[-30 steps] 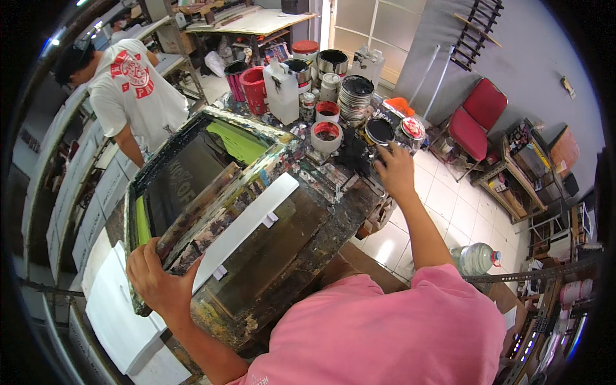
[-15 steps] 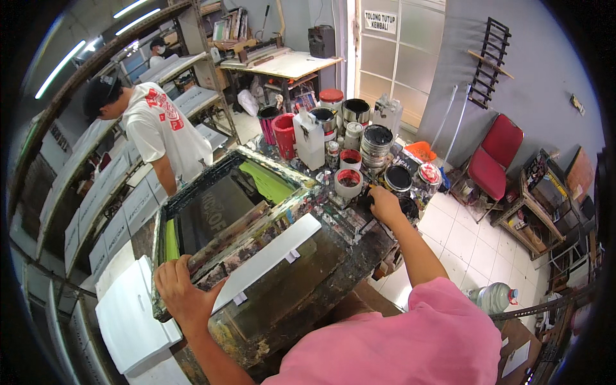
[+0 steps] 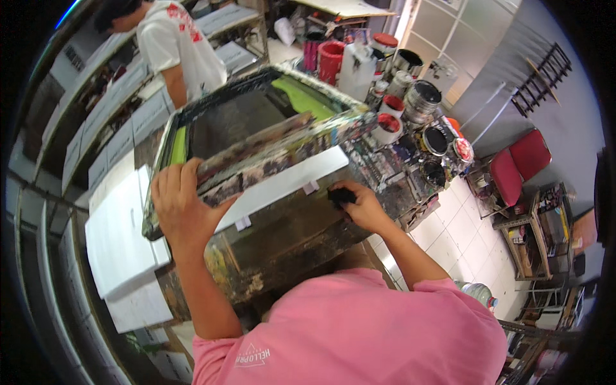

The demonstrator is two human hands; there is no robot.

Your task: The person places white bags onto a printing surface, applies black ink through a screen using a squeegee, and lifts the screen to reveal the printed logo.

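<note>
My left hand point(image 3: 183, 208) grips the near left corner of a paint-crusted screen printing frame point(image 3: 276, 168), thumb spread along its near side. The frame stands tilted above the table, its dark mesh point(image 3: 234, 119) edged with bright green. A wooden bar, perhaps a squeegee point(image 3: 256, 146), lies along the near side of the mesh. Below the frame is a flat white board point(image 3: 289, 183) with small pale tabs on its near edge. My right hand point(image 3: 367, 212) is closed on a crumpled black wad point(image 3: 341, 197), possibly a rag, over the stained table point(image 3: 282, 224).
Ink cans, red tubs point(image 3: 331, 61) and a whitish jug point(image 3: 356, 72) crowd the table's far right. White sheets point(image 3: 119, 234) are stacked at the left. Beyond the frame a person in a white shirt point(image 3: 176, 48) stands by racks. A red chair point(image 3: 520, 163) is at the right.
My right hand has come back from beside the ink cans toward the near middle of the table, the black wad now visible in it. My left hand stays on the frame. The view has shifted.
</note>
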